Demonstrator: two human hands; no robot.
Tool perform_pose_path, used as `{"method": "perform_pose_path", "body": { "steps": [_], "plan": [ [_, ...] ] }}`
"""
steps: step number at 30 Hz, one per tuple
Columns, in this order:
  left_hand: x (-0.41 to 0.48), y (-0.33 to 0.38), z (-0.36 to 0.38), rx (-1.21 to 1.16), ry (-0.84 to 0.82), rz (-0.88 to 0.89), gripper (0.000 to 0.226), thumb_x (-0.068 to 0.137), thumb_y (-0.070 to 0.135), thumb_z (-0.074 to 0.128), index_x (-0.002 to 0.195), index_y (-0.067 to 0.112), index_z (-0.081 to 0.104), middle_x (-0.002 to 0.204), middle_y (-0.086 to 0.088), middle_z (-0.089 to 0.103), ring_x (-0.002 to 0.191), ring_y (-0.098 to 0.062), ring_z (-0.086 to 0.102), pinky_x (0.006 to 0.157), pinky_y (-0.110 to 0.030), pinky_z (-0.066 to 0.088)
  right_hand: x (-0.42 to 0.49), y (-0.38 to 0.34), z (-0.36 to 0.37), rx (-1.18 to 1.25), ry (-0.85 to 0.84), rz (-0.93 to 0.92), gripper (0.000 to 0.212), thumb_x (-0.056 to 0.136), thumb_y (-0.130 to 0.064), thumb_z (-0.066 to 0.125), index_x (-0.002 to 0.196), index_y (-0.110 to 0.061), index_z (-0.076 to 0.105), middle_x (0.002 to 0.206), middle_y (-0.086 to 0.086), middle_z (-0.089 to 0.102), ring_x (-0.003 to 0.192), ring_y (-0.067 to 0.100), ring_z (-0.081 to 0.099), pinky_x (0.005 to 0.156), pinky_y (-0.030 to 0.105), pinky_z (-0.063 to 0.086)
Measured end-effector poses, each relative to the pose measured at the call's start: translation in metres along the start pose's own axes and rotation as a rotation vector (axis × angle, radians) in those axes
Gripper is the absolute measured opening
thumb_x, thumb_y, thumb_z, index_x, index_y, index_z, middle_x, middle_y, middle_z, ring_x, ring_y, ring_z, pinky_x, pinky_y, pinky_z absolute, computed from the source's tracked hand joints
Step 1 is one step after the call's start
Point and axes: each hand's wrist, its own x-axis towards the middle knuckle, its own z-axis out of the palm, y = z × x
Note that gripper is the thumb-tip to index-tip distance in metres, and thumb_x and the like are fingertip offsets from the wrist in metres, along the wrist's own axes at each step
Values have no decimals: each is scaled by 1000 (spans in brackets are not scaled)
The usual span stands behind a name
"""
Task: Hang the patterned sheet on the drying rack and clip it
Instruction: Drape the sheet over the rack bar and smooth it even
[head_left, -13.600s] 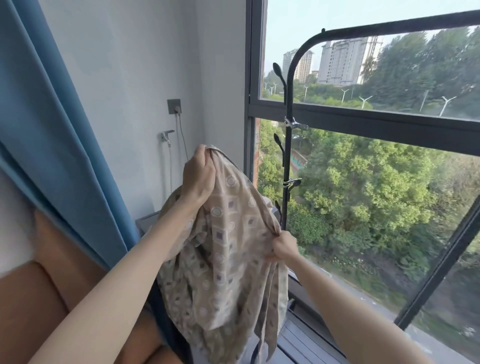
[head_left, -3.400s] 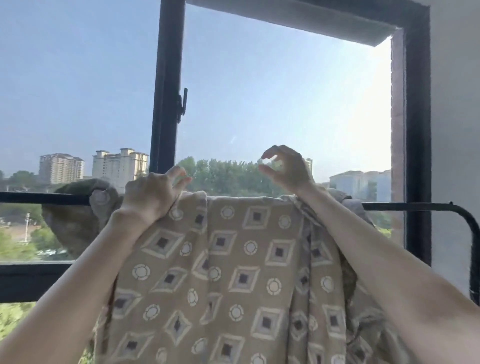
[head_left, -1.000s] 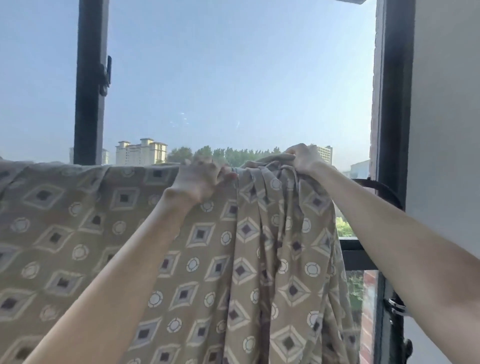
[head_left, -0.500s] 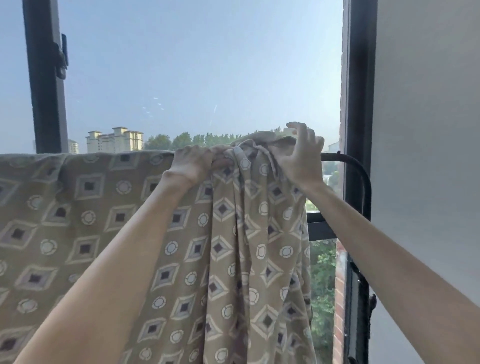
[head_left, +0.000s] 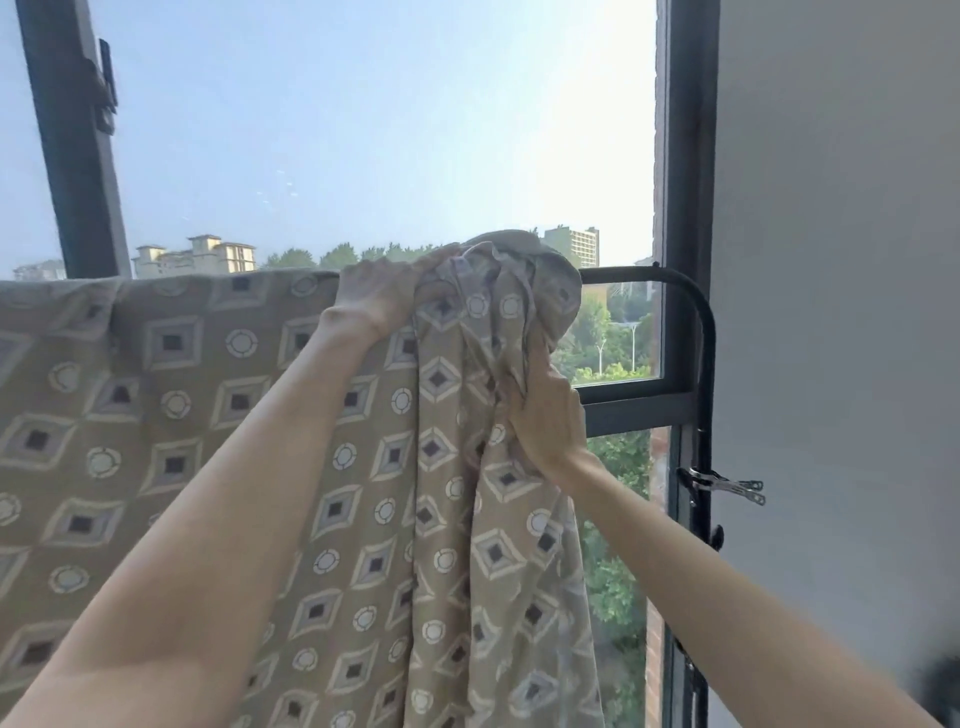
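head view: patterned sheet draped over drying rack bar, right end bunched. your left hand clamps the top fold, right hand grips the bunch lower down. soft, light, slides easily; hold at the bar edge.

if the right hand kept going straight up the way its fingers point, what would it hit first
Most likely the bunched end of the patterned sheet heaped over the rack's top bar. The right hand already grips folds just below it; depth is uncertain.
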Motion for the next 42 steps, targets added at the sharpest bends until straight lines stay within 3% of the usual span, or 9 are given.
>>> {"method": "perform_pose_path", "body": {
  "steps": [4,11,16,21,25,30,35,39,42],
  "plan": [
    [-14,3,-8,-5,-3,5,61,90,61,23,145,46,1,62,-4,50,51,-13,43,57,-27,39,7,10,-21,-237,124,-170,64,97,-11,46,151,-21,14,74,13,67,45,20,50,40,27,39],
    [-18,4,-7,-81,106,31,70,83,63,4,148,40,2,53,0,45,46,-12,43,58,-28,48,86,-1,-83,-263,402,-320,35,103,-28,36,137,-29,48,68,2,60,53,15,52,50,25,44],
    [-14,4,-14,-95,190,-12,67,85,63,9,147,40,0,54,3,39,53,-16,45,58,-29,43,180,-42,-111,-403,439,-246,24,96,-26,44,94,-22,67,76,-1,60,70,21,60,56,29,42],
    [-10,-5,-15,-124,196,-100,69,83,67,6,147,43,-2,54,1,44,54,-18,49,55,-29,41,213,-41,-105,-532,99,-89,21,93,-22,51,95,-21,71,91,7,67,86,29,62,69,33,45],
    [-10,-22,-9,-176,185,-163,55,93,60,9,146,45,3,56,-3,55,56,-20,57,64,-32,49,217,4,-69,-541,-488,151,22,96,-17,49,86,-12,68,82,6,65,62,16,55,50,24,40],
    [-7,-32,-15,-168,147,-340,51,99,49,14,142,30,35,114,-15,63,106,-31,58,83,-39,42,218,2,-73,-455,-583,169,25,92,-7,49,110,-1,65,100,7,62,77,18,54,50,19,39],
    [16,30,-15,-311,112,43,57,94,61,17,136,30,42,111,-5,65,87,-15,63,70,-30,52,216,14,-71,-308,-445,256,16,82,-6,55,66,-8,57,67,5,54,60,16,48,52,25,41],
    [33,67,-1,-66,32,81,66,86,70,13,138,38,39,102,-4,68,79,-15,57,66,-25,42,199,25,-79,-198,-168,248,26,90,-24,50,66,-14,51,63,-1,48,56,13,44,51,23,38],
    [37,64,4,-45,65,93,68,83,72,13,135,39,44,97,-3,69,84,-16,59,75,-29,42,175,43,-83,-108,201,73,24,93,-25,47,93,-9,65,84,6,63,82,20,54,76,29,44]
  ]
}}
